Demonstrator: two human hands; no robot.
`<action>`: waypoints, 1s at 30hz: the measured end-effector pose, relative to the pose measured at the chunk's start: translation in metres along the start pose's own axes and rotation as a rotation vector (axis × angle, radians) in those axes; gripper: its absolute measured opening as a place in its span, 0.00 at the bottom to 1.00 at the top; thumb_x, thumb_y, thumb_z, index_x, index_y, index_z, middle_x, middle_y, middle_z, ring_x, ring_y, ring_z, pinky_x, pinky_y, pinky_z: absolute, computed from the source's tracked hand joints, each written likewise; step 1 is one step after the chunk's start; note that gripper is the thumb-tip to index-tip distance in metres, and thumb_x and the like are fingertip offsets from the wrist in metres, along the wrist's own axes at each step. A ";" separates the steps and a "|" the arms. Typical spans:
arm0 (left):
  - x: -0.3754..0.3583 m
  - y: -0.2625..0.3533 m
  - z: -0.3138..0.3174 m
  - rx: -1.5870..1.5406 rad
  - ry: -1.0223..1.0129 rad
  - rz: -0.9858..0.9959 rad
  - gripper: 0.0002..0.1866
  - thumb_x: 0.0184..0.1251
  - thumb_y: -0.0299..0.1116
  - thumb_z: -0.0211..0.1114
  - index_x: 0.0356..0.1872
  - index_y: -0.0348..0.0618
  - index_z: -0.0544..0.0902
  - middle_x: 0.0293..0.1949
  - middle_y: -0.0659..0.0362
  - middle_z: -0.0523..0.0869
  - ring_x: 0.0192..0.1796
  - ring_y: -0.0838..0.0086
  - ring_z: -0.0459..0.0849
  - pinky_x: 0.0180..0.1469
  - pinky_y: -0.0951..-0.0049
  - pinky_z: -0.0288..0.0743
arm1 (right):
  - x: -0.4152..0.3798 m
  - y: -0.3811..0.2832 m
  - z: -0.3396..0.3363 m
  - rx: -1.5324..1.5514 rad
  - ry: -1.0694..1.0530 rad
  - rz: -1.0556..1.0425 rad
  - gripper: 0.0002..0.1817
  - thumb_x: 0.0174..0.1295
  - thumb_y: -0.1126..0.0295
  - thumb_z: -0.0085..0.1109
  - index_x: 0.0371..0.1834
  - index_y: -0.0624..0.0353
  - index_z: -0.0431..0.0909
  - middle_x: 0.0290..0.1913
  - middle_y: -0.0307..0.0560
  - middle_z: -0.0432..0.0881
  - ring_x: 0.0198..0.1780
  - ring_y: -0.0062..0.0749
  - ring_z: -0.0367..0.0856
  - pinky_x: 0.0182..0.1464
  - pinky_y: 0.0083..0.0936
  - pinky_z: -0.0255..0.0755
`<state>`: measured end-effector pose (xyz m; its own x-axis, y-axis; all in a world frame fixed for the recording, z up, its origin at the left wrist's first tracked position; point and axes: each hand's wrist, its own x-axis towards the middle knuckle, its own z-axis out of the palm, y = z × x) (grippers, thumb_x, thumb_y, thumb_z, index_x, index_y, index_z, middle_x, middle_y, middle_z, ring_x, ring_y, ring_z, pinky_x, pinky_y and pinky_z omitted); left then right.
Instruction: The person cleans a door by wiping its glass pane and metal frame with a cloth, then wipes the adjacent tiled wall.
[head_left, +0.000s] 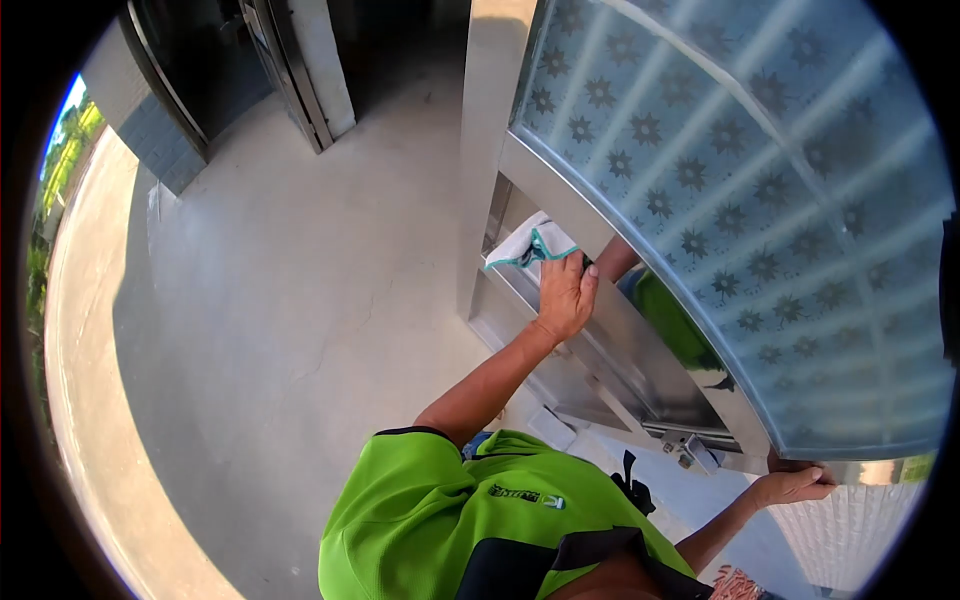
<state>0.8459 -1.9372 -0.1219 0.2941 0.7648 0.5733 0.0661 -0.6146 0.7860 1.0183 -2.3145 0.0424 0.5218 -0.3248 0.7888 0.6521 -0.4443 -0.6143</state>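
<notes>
A metal door [560,185] with a frosted glass pane [690,170] printed with dark flower shapes fills the right side. My left hand [570,295] is pressed to its shiny lower panel, gripping a whitish cloth [520,243] with a teal edge. Part of the cloth is hidden under the fingers. Farther right, my right hand [797,486] grips the door's edge beside the bottom corner of the glass, its fingertips partly out of sight. Between the hands, a metal lock handle [690,450] sticks out from the door.
Concrete floor [270,300] stretches to the left, with a sunlit strip along its outer edge. At the top left stands another doorway with a dark door [205,60] and a metal frame [290,75]. A white textured surface [850,530] lies at the lower right.
</notes>
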 end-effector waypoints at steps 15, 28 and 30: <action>-0.056 0.032 0.010 0.108 -0.310 0.281 0.12 0.68 0.40 0.61 0.45 0.47 0.86 0.42 0.46 0.80 0.47 0.50 0.75 0.51 0.50 0.66 | -0.006 0.002 0.000 0.075 -0.017 -0.028 0.39 0.75 0.49 0.44 0.77 0.71 0.51 0.72 0.63 0.60 0.69 0.49 0.63 0.69 0.39 0.60; -0.011 -0.012 0.016 -0.040 0.218 -0.106 0.30 0.78 0.39 0.53 0.72 0.29 0.61 0.59 0.37 0.71 0.59 0.44 0.71 0.64 0.55 0.65 | -0.007 -0.010 0.000 0.134 -0.095 0.024 0.33 0.73 0.48 0.48 0.68 0.64 0.57 0.60 0.55 0.64 0.60 0.41 0.66 0.62 0.37 0.66; -0.034 -0.016 0.021 -0.035 0.136 -0.148 0.31 0.79 0.40 0.52 0.73 0.29 0.58 0.62 0.36 0.68 0.63 0.44 0.68 0.67 0.56 0.61 | -0.008 -0.015 0.003 0.161 -0.056 0.033 0.33 0.72 0.47 0.49 0.67 0.63 0.58 0.58 0.53 0.65 0.57 0.39 0.69 0.58 0.35 0.70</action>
<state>0.8549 -1.9576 -0.1587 0.1521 0.8668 0.4749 0.0651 -0.4882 0.8703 1.0062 -2.3027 0.0451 0.5710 -0.2884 0.7687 0.7116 -0.2931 -0.6385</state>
